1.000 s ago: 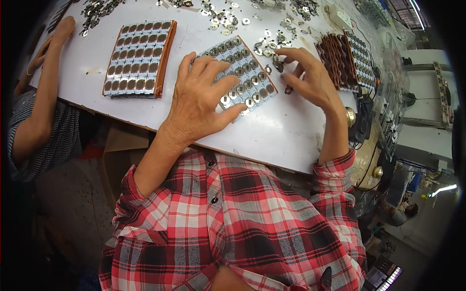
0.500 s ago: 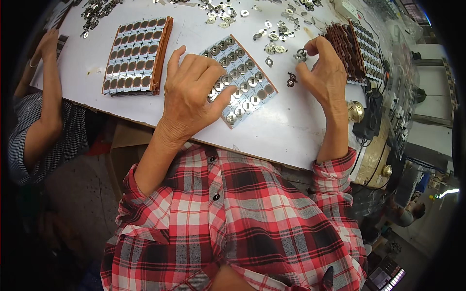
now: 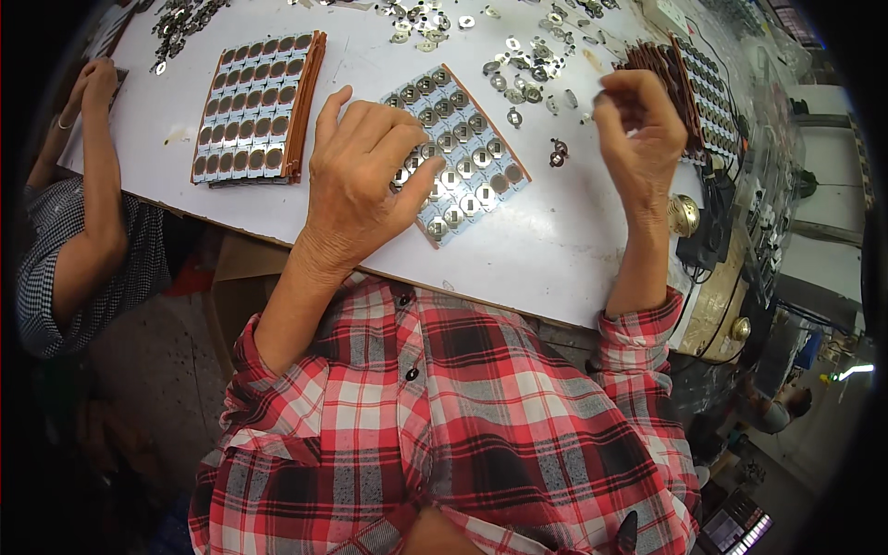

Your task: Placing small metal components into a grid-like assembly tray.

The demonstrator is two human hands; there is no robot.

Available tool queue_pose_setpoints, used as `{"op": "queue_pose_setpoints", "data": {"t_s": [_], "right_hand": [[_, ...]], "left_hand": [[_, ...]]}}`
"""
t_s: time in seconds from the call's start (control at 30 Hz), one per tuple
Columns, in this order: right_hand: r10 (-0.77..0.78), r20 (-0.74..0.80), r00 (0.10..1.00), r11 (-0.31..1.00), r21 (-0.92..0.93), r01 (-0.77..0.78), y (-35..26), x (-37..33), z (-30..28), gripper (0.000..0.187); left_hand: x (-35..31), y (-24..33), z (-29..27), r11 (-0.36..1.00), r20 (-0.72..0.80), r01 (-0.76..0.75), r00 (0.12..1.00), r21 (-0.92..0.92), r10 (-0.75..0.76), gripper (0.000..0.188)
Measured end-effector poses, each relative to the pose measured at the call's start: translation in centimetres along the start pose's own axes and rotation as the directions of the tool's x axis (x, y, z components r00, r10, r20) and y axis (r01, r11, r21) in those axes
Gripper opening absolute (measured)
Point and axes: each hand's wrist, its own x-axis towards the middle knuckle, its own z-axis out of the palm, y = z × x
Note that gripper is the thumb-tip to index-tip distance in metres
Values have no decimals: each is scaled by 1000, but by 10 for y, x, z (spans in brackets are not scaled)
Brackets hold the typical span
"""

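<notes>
A light-blue circuit board panel (image 3: 467, 148) lies tilted on the table, with round silver metal clips on most of its places and bare dark circles near its right corner. My left hand (image 3: 363, 171) rests over the panel's left side, thumb and fingers apart, holding nothing I can see. To the right of the panel, my right hand (image 3: 645, 139) is raised with fingers curled in toward the thumb. Whatever its fingertips hold, if anything, is hidden. Just left of that hand lies a small dark clip (image 3: 558, 153), and another silver clip (image 3: 515, 117) sits nearer the panel.
A stack of similar panels (image 3: 242, 111) stands on the left, and another stack (image 3: 703, 97) at the right. Loose clips (image 3: 523, 74) lie scattered at the back. A round metal knob (image 3: 683, 215) and black cables are at the right edge. Another person's arm (image 3: 100, 176) is far left.
My right hand has moved right, away from the loose clips, with its fingers more curled. My left hand has stayed over the panel, nearly still.
</notes>
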Motion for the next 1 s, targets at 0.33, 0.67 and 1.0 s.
{"op": "queue_pose_setpoints", "data": {"t_s": [0.33,0.67,1.0], "right_hand": [[-198,251,948,955,-171,244,-4,-4,33,21],[-2,179,984,1000,-23,6,10,-4,16,12],[123,217,968,989,60,-139,4,-4,12,10]], "left_hand": [[0,1,-3,1000,-9,-5,1000,-28,5,20],[-2,1,0,999,-9,9,1000,-33,-10,19],[0,0,-3,1000,8,1,1000,-19,-1,20]]}}
